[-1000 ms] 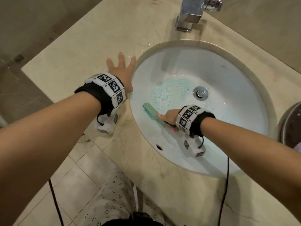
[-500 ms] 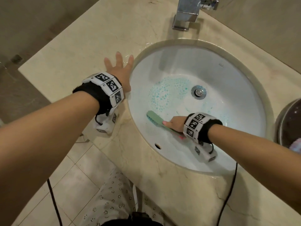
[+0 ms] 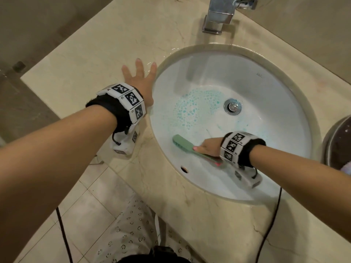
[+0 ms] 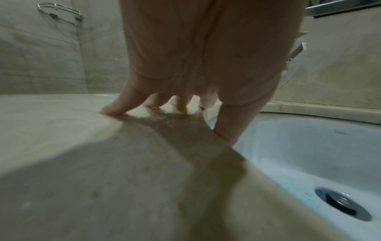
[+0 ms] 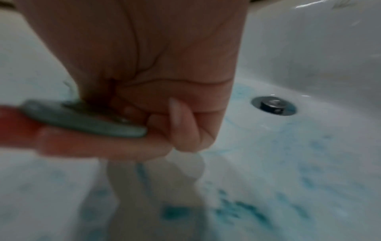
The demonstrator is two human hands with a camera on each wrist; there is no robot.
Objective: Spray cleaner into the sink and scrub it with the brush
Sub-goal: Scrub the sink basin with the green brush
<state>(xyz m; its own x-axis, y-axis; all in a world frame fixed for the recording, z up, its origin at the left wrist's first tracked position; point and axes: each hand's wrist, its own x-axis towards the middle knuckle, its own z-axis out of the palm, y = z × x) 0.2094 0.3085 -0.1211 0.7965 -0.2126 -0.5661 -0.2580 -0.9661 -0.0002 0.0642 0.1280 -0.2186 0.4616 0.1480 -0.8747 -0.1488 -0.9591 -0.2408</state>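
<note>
A white oval sink (image 3: 266, 88) is set into a beige marble counter (image 3: 95, 46). Blue-green cleaner foam (image 3: 193, 107) spots the basin left of the metal drain (image 3: 232, 106). My right hand (image 3: 208, 148) grips a green brush (image 3: 183, 144) with a red handle end and holds its head against the near left wall of the basin. In the right wrist view my fingers curl round the brush handle (image 5: 86, 120), with the drain (image 5: 273, 106) behind. My left hand (image 3: 139, 80) lies flat with spread fingers on the wet counter beside the sink's left rim; the left wrist view shows its fingertips (image 4: 111, 110) pressing the counter.
A chrome faucet (image 3: 220, 14) stands behind the sink. A dark round container (image 3: 338, 145) sits at the right edge of the counter. An overflow hole (image 3: 183, 169) opens in the near basin wall. Cables hang from both wrists over the tiled floor (image 3: 91, 205).
My right hand has drawn the brush back toward the near side of the basin and a little to the right. The left hand stays planted on the counter.
</note>
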